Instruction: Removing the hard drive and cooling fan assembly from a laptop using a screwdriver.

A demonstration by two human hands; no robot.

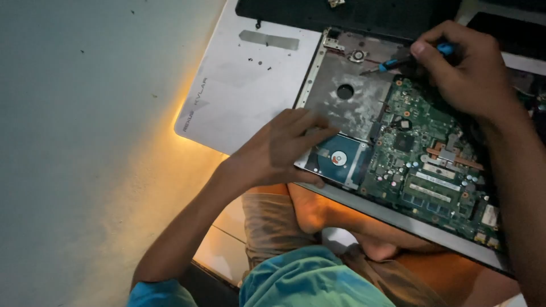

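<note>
An opened laptop base [341, 108] lies before me with its green circuit board [424, 153] exposed. A silver hard drive [338, 159] with a blue and red label sits at the base's near left corner. My left hand [281, 150] rests on the laptop's edge, fingers touching the drive. My right hand [463, 71] grips a blue-handled screwdriver [392, 63], whose tip points at the grey inner plate near a round screw mount [357, 55].
A white panel [244, 91] lies flat left of the laptop base, with orange light glowing under its edge. A dark slab [341, 14] lies at the top. A pale wall [85, 142] fills the left. My bare legs and blue shirt are below.
</note>
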